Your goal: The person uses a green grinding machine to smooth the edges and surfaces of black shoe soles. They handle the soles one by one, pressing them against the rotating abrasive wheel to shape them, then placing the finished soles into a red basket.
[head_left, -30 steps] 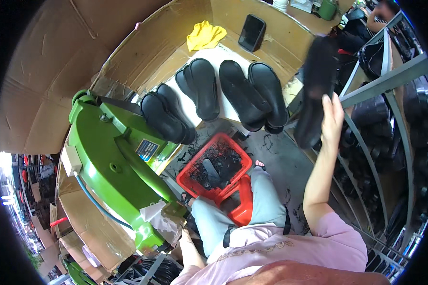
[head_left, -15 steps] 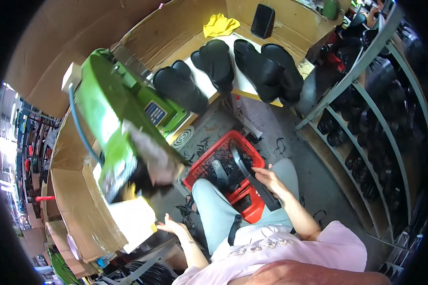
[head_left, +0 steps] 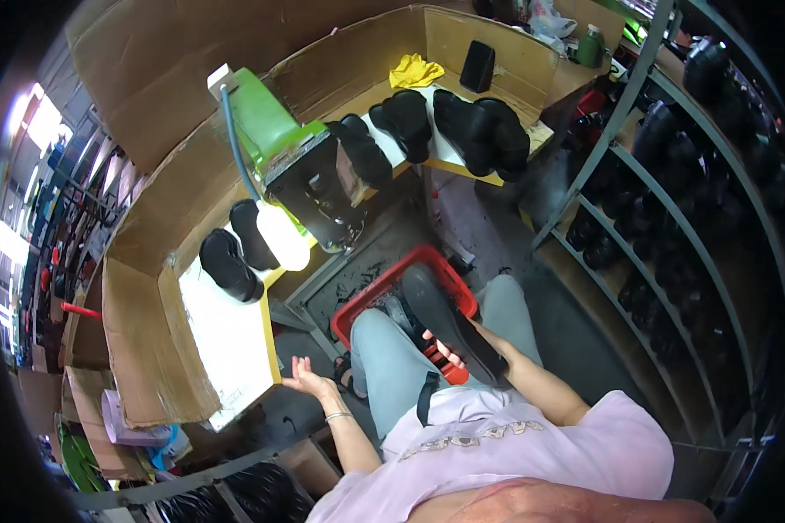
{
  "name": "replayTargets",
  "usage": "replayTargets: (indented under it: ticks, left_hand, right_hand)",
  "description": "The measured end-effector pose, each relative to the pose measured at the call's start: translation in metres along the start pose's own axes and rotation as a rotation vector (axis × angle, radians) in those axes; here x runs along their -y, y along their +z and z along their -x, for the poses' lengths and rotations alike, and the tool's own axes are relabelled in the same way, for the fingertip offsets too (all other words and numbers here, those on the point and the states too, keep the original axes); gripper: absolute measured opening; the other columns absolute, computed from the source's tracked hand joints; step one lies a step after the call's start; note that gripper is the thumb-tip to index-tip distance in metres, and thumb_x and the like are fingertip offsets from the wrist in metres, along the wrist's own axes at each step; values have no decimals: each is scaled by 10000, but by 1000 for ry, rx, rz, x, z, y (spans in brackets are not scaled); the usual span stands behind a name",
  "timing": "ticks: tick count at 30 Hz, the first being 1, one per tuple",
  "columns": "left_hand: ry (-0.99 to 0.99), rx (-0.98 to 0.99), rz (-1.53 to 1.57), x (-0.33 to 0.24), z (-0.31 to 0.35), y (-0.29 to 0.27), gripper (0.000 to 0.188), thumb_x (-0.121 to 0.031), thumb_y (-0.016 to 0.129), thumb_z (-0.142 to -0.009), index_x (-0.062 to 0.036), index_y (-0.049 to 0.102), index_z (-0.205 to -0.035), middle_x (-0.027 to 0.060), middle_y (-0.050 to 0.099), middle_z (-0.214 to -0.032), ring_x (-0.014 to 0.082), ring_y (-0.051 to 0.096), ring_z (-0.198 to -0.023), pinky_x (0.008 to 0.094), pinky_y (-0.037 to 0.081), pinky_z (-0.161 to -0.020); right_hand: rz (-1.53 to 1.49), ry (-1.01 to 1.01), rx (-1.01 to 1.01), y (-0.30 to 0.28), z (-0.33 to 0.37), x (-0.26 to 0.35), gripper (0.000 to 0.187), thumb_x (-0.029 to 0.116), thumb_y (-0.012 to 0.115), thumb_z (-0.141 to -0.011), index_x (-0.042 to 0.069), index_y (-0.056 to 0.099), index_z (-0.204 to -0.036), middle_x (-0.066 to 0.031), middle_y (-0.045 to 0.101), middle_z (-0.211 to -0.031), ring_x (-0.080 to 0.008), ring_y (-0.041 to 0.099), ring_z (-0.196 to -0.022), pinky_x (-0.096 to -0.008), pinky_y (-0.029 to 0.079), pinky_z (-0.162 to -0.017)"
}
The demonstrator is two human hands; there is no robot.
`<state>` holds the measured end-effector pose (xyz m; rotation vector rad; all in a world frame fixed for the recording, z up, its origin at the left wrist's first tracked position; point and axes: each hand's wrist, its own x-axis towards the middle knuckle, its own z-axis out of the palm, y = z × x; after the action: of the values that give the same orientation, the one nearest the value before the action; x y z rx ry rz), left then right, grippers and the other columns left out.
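Note:
My right hand [head_left: 445, 350] grips a black shoe sole [head_left: 445, 314] over my lap, its fingers wrapped round the edge. The broad flat face of the sole shows, and it lies at a slant above the red plastic basket [head_left: 344, 315]. My left hand [head_left: 309, 378] is empty with the fingers apart, beside the yellow-edged corner of the white worktable [head_left: 227, 349]. On the table's left part lie two black pieces of footwear [head_left: 232, 266]. Several more black ones [head_left: 399, 122] stand along its far side.
A green machine [head_left: 275, 118] with a dark front and a bright lamp [head_left: 283, 240] juts over the table. Cardboard walls [head_left: 153, 314] surround the tabletop. A yellow cloth [head_left: 416, 71] lies at the back. Metal racks [head_left: 615, 148] of black footwear stand at the right.
My view has shifted, so the machine looks farther off and footwear behind it shows. The sole in my right hand has turned from edge-on to its broad face. My left hand stays open.

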<state>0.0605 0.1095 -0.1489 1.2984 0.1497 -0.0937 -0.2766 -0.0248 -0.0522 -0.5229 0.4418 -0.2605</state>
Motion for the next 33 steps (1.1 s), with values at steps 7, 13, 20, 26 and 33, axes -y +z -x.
replayTargets:
  ticks: [7,13,20,26,33]
  left_hand:
    - [-585,1231,316,-68,129,88,509,-203,668,-905,-2,470,-1328,107,566,-1280,175,543,-1153,346,449,-961]
    - [-44,996,-60,-89,146,113,217,-56,743,-837,29,663,-1020,36,691,-885,93,614,-738,227,492,-670]
    - [147,971,-165,-86,132,124,167,-23,750,-805,38,687,-948,65,705,-819,85,612,-720,237,495,-667]
    - [332,965,-445,-94,114,158,188,-128,751,-817,28,688,-903,93,668,-732,91,567,-633,259,463,-592]
    - [390,963,-403,-95,106,166,155,-117,724,-849,33,689,-861,44,656,-698,61,518,-588,243,422,-542]
  right_hand:
    - [-149,155,308,-1,-45,-9,445,331,537,-977,-21,503,-1247,-94,630,-849,-144,664,-645,-250,565,-553]
    - [-150,12,19,-56,-85,-6,384,302,515,-996,28,592,-1254,-81,648,-1159,-191,611,-1079,-324,481,-928]
    - [203,-120,81,-45,-116,-31,568,56,726,-830,52,486,-1345,-37,548,-1287,-165,519,-1210,-348,469,-979]
    - [329,-103,-86,-37,-151,-57,628,-41,765,-740,13,496,-1304,-59,552,-1261,-161,514,-1174,-318,458,-971]
    - [245,-201,-55,-19,-126,-55,618,-71,744,-740,3,495,-1301,-64,559,-1259,-158,517,-1165,-324,411,-1019]
